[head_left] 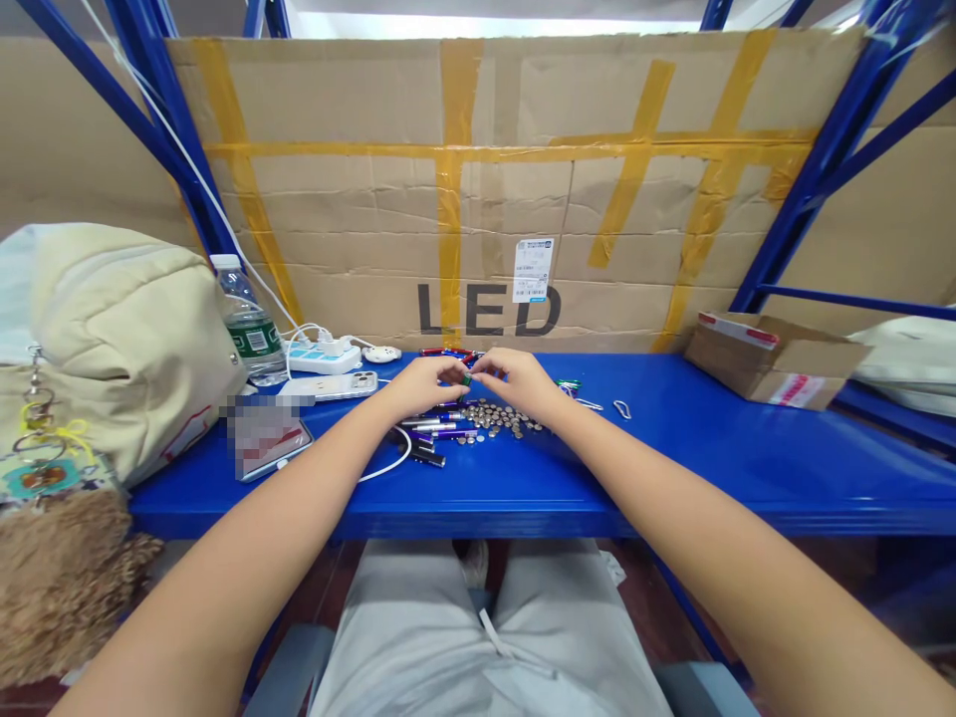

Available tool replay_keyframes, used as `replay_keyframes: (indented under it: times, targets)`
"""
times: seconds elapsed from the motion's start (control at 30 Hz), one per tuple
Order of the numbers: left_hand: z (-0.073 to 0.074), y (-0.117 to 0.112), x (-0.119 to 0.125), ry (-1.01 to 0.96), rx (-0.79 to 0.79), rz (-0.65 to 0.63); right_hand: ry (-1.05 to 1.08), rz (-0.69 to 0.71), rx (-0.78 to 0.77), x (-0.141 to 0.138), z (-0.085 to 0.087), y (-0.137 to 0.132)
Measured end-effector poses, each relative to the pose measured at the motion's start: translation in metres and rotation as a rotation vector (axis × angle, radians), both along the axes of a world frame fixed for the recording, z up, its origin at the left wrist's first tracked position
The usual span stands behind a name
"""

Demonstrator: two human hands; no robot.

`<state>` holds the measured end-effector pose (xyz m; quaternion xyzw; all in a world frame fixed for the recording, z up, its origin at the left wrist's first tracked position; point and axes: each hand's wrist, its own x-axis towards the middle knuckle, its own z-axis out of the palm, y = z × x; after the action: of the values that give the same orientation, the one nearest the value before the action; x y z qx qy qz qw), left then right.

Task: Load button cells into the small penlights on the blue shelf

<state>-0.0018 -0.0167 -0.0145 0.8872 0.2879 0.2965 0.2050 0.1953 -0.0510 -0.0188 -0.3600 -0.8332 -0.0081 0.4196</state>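
Observation:
My left hand is closed around a small green cylinder, which looks like part of a mini flashlight. Against its end my right hand pinches with thumb and finger; whatever lies between those fingertips is too small to make out. Below both hands, a pile of small round silvery button cells is spread on the blue table. Several slim tubes in purple, silver and black lie beneath my left hand. Behind my hands are red and blue tubes, partly hidden. Green tubes lie beyond my right wrist.
A loose carabiner lies to the right, with an open cardboard box farther over. On the left are a phone, a light-coloured phone, a power strip, a water bottle and a cream bag. Cardboard stands behind.

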Motion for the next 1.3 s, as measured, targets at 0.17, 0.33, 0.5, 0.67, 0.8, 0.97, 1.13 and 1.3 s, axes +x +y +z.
replay_keyframes:
  times: [0.17,0.33,0.5,0.67,0.8,0.97,1.13,1.3]
  targets:
    - [-0.001,0.001,0.0,0.006,0.009,-0.007,-0.023,0.005,-0.032,0.0,0.001,-0.001]
    - [0.003,0.0,0.0,0.052,0.208,0.067,-0.002,-0.057,-0.082,0.002,0.003,-0.004]
    - [0.006,0.0,-0.002,0.05,0.334,0.077,-0.014,-0.063,-0.054,0.009,0.005,-0.003]
    - [0.005,-0.001,-0.002,0.083,0.304,0.077,-0.055,-0.112,-0.071,0.014,0.005,-0.001]
    - [0.004,-0.001,-0.003,0.103,0.233,0.105,-0.273,-0.144,-0.214,0.018,-0.001,0.003]
    - [0.004,0.0,-0.003,0.116,0.206,0.103,-0.433,-0.139,-0.315,0.015,-0.009,0.009]
    - [0.004,-0.001,-0.003,0.125,0.203,0.093,-0.433,-0.215,-0.357,0.011,-0.008,0.013]
    - [0.004,0.0,-0.003,0.143,0.228,0.079,-0.41,-0.261,-0.373,0.011,-0.007,0.012]
